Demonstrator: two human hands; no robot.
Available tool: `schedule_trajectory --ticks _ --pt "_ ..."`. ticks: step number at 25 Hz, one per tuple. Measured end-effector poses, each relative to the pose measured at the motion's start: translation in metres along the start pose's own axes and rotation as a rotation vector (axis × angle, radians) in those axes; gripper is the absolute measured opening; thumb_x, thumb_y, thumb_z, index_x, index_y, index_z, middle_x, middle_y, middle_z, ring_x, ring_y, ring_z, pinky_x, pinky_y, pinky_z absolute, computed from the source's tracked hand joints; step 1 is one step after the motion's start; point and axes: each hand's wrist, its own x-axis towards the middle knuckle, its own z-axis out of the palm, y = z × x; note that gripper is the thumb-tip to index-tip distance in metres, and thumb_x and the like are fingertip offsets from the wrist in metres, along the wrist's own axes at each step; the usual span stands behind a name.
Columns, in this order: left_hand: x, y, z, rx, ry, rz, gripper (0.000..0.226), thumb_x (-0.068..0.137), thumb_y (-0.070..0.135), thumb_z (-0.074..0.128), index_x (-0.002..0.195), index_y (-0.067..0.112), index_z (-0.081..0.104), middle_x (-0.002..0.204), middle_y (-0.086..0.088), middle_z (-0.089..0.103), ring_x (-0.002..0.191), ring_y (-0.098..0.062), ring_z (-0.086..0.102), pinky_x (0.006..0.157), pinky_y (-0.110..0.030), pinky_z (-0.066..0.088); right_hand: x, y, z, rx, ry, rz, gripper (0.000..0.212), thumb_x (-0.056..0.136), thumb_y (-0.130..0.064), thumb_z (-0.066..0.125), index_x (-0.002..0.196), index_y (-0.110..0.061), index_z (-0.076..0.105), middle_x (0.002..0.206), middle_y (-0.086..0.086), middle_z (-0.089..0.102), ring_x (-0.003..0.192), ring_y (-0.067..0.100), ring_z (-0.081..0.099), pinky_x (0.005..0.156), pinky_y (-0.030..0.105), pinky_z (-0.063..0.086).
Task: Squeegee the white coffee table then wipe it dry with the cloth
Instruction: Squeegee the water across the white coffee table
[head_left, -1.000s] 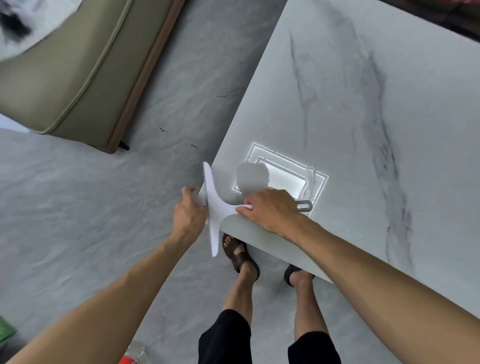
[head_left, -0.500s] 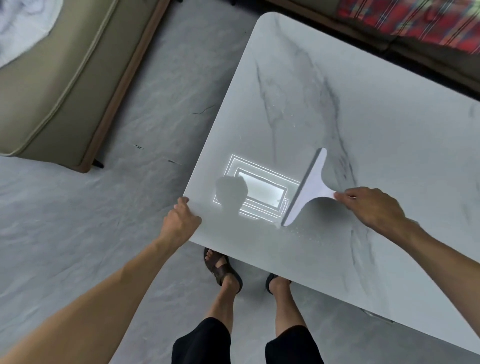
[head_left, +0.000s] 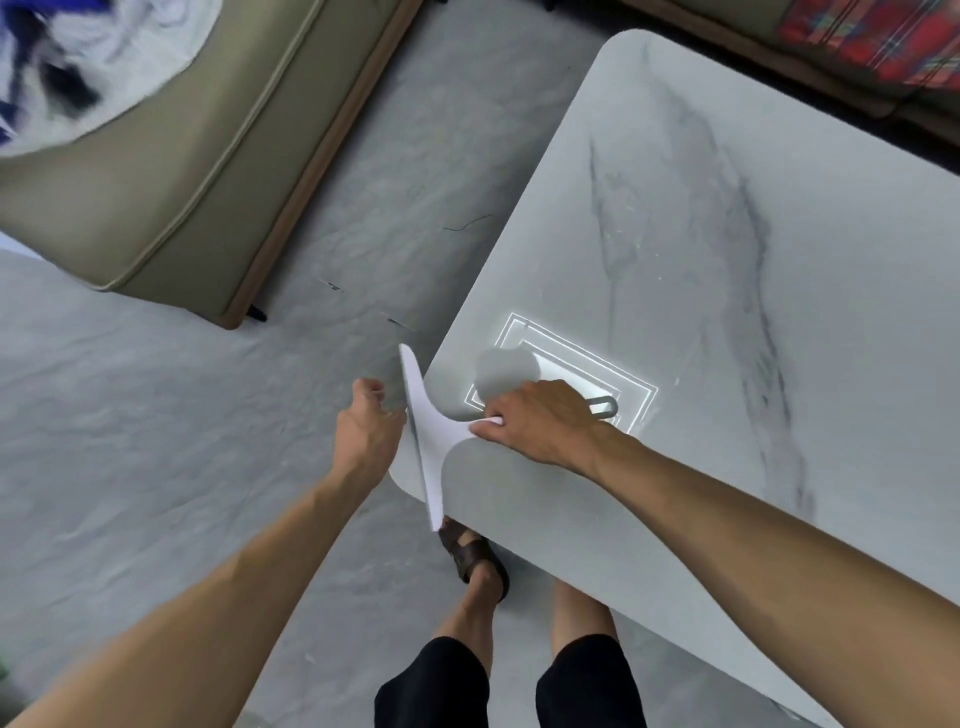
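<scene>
Worktop (head_left: 727, 312): a white coffee table with a smooth, glossy slab top, grey marble-type veining and rounded corners. A bright rectangular light reflection (head_left: 582, 374) lies on the surface near the corner closest to the person.

Squeegee (head_left: 428, 441): white, T-shaped, with a long straight blade that flares smoothly into a narrow handle. The blade sits at the near left corner of the worktop, and both of its ends project beyond the edge, over the floor. The handle lies flat over the table surface. A grey loop (head_left: 602, 405) shows at the end of the handle.

Right hand (head_left: 535, 421): closed over the squeegee handle, fingers wrapped around it, knuckles up.

Left hand (head_left: 366, 431): loosely open, fingers slightly curled, holding nothing. It is off the worktop, just beside the outer face of the blade; contact with the blade cannot be determined.

Floor (head_left: 156, 441): grey, with a wavy stone-like pattern. A brown sandal (head_left: 470, 553) is visible below the table corner.

Upper left: an olive upholstered seat (head_left: 182, 156) with piped seams and a wooden base. Upper right: red plaid fabric (head_left: 872, 36).
</scene>
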Motion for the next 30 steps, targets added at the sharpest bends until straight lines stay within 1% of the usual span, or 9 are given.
schedule_trajectory --ticks 5,8,12,14,17,22,24,28,30 --pt "0.0 0.037 0.032 0.15 -0.08 0.031 0.047 0.086 0.011 0.052 0.132 0.011 0.039 0.115 -0.021 0.06 0.088 -0.032 0.052 0.069 -0.032 0.039 -0.017 0.092 -0.038 0.037 0.091 0.166 0.044 0.089 -0.064 0.035 0.082 -0.032 0.065 0.085 0.0 0.067 0.089 0.029 0.062 0.068 0.036 0.041" --pt "-0.003 0.074 0.06 0.205 -0.081 0.138 0.062 0.082 0.011 0.062 0.137 0.002 0.037 0.13 -0.021 0.053 0.116 -0.037 0.05 0.091 -0.038 0.042 -0.063 0.164 -0.064 0.131 0.141 0.333 0.029 0.089 -0.066 0.037 0.07 -0.061 0.057 0.078 -0.004 0.066 0.084 0.03 0.061 0.067 0.035 0.041" --pt "-0.001 0.118 0.091 0.19 -0.081 0.144 0.051 0.083 0.003 0.054 0.131 -0.003 0.037 0.124 -0.022 0.046 0.12 -0.036 0.044 0.102 -0.04 0.037 -0.125 0.233 -0.093 0.128 0.185 0.585 0.054 0.085 -0.073 0.03 0.073 -0.032 0.063 0.065 -0.003 0.061 0.068 0.026 0.059 0.061 0.035 0.044" --pt "-0.002 0.133 0.091 0.068 -0.037 -0.009 0.049 0.085 0.002 0.043 0.134 0.005 0.036 0.114 -0.017 0.05 0.109 -0.036 0.052 0.089 -0.04 0.046 -0.126 0.239 -0.103 0.073 0.234 0.554 0.06 0.083 -0.075 0.027 0.071 -0.025 0.059 0.057 -0.005 0.058 0.062 0.021 0.058 0.055 0.031 0.04" --pt "0.002 0.141 0.079 -0.012 0.057 -0.16 0.049 0.082 0.005 0.038 0.13 0.016 0.038 0.1 -0.011 0.053 0.084 -0.032 0.055 0.063 -0.032 0.044 -0.075 0.196 -0.112 0.08 0.154 0.293 0.039 0.085 -0.07 0.035 0.072 -0.042 0.059 0.065 -0.01 0.058 0.071 0.019 0.057 0.059 0.033 0.039" --pt "0.017 0.132 0.046 -0.033 0.069 -0.08 0.052 0.084 0.005 0.044 0.134 0.016 0.04 0.126 -0.013 0.053 0.096 -0.027 0.05 0.078 -0.029 0.037 0.029 0.084 -0.086 0.0 -0.011 -0.064 0.048 0.091 -0.059 0.039 0.066 -0.02 0.052 0.07 0.001 0.055 0.077 0.028 0.057 0.057 0.035 0.027" --pt "0.024 0.132 0.04 0.023 0.007 -0.034 0.054 0.085 0.009 0.047 0.138 0.017 0.039 0.127 -0.012 0.053 0.093 -0.024 0.049 0.078 -0.028 0.037 0.046 0.081 -0.083 -0.009 -0.003 -0.071 0.048 0.092 -0.06 0.038 0.063 -0.022 0.047 0.078 0.005 0.063 0.077 0.029 0.057 0.059 0.034 0.027" --pt "0.028 0.143 0.05 0.177 -0.07 0.045 0.056 0.085 0.009 0.049 0.14 0.016 0.039 0.111 -0.011 0.057 0.082 -0.026 0.052 0.056 -0.025 0.04 0.036 0.144 -0.099 0.066 0.085 0.097 0.045 0.09 -0.062 0.035 0.076 -0.025 0.057 0.09 0.003 0.066 0.092 0.029 0.061 0.068 0.035 0.036" --pt "0.026 0.154 0.065 0.262 -0.096 0.126 0.059 0.084 0.003 0.048 0.141 0.011 0.037 0.125 -0.017 0.054 0.104 -0.033 0.054 0.077 -0.032 0.047 0.008 0.19 -0.109 0.118 0.136 0.241 0.048 0.089 -0.066 0.034 0.08 -0.028 0.061 0.09 0.0 0.067 0.091 0.029 0.061 0.069 0.034 0.039"
